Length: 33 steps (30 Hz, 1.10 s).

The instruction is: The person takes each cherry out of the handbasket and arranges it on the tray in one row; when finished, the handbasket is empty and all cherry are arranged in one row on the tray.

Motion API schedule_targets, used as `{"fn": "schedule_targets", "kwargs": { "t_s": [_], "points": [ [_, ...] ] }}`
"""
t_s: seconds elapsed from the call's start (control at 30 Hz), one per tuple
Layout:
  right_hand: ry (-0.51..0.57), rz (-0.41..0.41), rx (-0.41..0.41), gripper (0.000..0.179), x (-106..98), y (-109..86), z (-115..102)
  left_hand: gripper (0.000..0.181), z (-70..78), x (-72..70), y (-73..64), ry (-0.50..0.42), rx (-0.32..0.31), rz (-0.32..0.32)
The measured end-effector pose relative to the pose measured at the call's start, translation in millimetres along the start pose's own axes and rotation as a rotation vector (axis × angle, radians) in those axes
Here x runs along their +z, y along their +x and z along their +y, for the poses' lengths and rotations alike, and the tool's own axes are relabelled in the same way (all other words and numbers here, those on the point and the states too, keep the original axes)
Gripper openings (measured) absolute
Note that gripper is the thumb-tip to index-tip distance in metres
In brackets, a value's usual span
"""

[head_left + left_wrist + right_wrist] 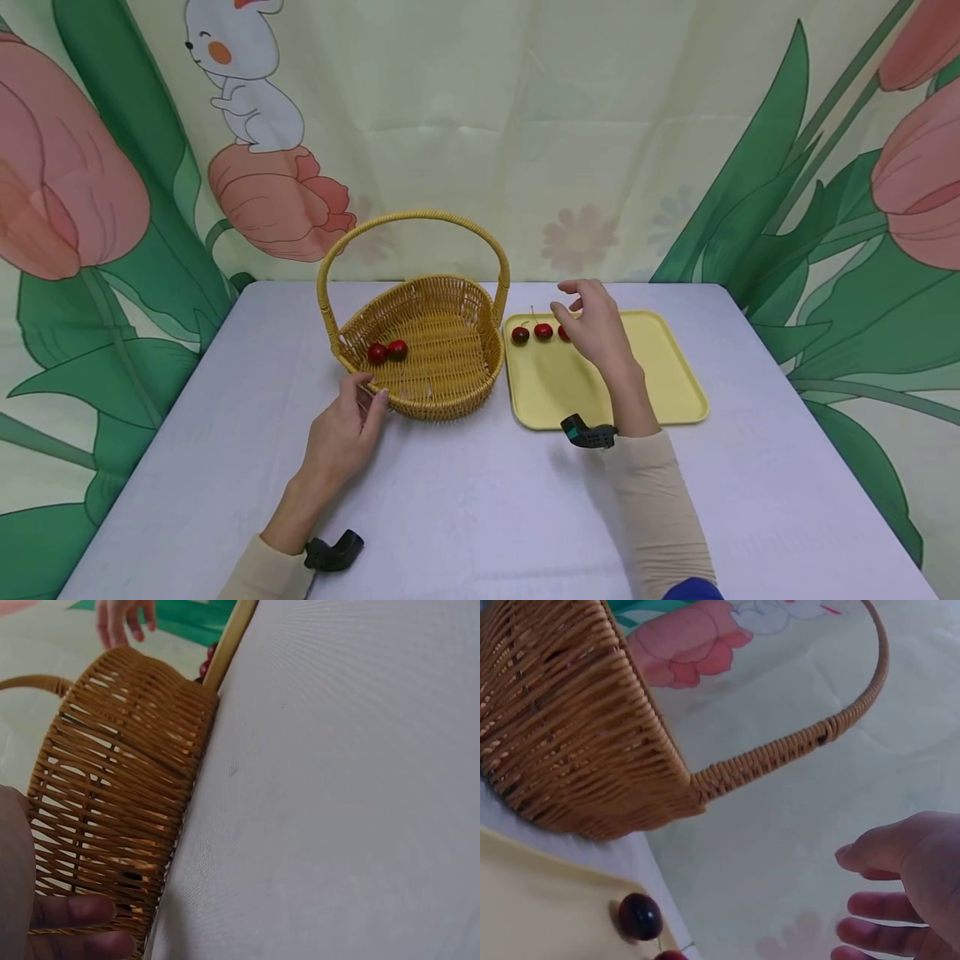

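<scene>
My left grip, loosely spread, touches the basket at its near rim; two cherries inside. Right grip spread above yellow tray, near three visible cherries.

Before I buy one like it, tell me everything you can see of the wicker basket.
The golden-brown wicker basket stands upright on the white tablecloth, left of the yellow tray. Its woven walls show gaps between strands, and a wrapped handle arches from side to side. Two dark red cherries lie inside, toward the left. The left hand appears to touch its near left side.
</scene>
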State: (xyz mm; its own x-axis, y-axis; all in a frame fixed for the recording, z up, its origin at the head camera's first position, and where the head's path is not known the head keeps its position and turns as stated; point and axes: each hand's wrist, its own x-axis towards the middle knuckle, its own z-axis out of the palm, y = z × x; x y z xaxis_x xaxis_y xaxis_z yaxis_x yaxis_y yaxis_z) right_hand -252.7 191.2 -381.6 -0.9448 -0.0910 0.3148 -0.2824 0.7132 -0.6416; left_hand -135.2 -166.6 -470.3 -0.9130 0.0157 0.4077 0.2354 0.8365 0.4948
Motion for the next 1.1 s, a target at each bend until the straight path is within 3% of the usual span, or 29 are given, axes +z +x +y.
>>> {"fn": "schedule_targets", "kwargs": {
  "t_s": [0.37, 0.6, 0.93, 1.1],
  "points": [
    [0.035, -0.013, -0.218, 0.031, 19.2, 0.2, -42.3, 0.038, 0.0, 0.7, 0.4, 0.002, 0.027, 0.011],
    [0.073, 0.002, -0.278, 0.011, 33.6, -1.5, -61.5, 0.037, 1.4, -1.5, 0.1, -0.001, 0.024, 0.000],
    [0.095, -0.160, -0.322, 0.023, 66.6, 1.9, -76.3, 0.038, 1.2, -3.0, -0.5, 0.006, 0.024, 0.004],
    [0.088, -0.242, -0.295, 0.027, 84.7, 5.0, -80.0, 0.038, 1.8, -4.5, -0.4, 0.005, 0.018, 0.003]
  ]
}}
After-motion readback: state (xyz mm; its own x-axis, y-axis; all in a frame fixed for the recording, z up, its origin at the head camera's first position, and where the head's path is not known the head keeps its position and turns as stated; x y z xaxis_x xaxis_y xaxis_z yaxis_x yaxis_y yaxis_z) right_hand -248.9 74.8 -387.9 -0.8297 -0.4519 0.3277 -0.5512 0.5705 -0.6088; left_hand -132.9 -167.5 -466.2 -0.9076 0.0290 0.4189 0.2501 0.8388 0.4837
